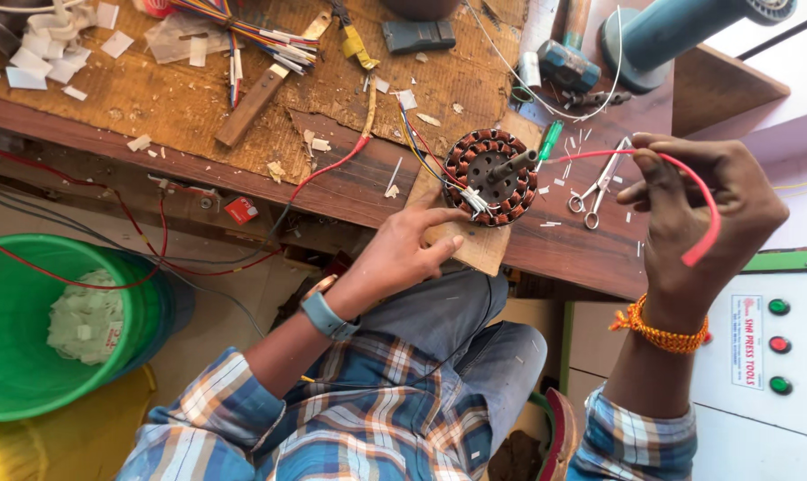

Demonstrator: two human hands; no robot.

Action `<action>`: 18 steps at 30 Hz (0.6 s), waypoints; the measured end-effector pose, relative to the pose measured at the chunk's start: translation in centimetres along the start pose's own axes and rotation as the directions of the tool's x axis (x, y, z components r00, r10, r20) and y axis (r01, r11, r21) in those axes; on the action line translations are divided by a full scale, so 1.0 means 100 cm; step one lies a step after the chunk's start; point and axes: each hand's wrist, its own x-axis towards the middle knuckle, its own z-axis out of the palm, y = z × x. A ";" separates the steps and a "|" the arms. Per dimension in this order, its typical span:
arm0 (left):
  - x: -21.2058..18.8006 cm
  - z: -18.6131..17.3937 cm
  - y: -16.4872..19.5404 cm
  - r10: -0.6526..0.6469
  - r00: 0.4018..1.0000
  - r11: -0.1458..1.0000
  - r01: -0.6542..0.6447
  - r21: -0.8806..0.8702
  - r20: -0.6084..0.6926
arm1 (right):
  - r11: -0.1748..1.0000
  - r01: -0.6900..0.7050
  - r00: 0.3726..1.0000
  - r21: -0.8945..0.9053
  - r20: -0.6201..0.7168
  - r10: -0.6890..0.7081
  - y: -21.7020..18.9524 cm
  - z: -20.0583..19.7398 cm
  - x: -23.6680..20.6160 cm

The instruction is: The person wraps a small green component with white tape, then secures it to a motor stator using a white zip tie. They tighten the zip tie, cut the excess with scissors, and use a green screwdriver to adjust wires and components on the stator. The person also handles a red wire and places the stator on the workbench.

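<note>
Red sleeve (699,200), pinched in right hand (702,223) grip, could be tugged off stator (491,176) w/ left hand (403,249) grip apart, only steadying it

Two hands: left hand (402,251), right hand (702,214). One round motor winding (491,176) with copper coils. One pair of scissors (597,185). One green bucket (136,307). One green-handled screwdriver (549,141). One wooden stick (250,105). Three round buttons (779,346) on one white box: two green, one red.
</note>
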 end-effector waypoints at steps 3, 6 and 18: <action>0.004 0.005 -0.001 0.115 0.992 0.985 -0.120 -0.121 -0.046 | 0.971 0.197 0.976 -0.135 0.122 -0.181 -0.008 -0.001 0.011; 0.006 0.007 0.000 0.283 0.954 0.959 -0.284 -0.001 -0.097 | 0.922 0.299 0.946 -0.247 0.206 -0.251 -0.007 -0.003 0.017; 0.013 0.016 -0.001 0.419 0.903 0.886 -0.385 0.260 -0.093 | 0.602 0.633 0.774 -0.486 0.398 -0.492 -0.001 -0.012 0.035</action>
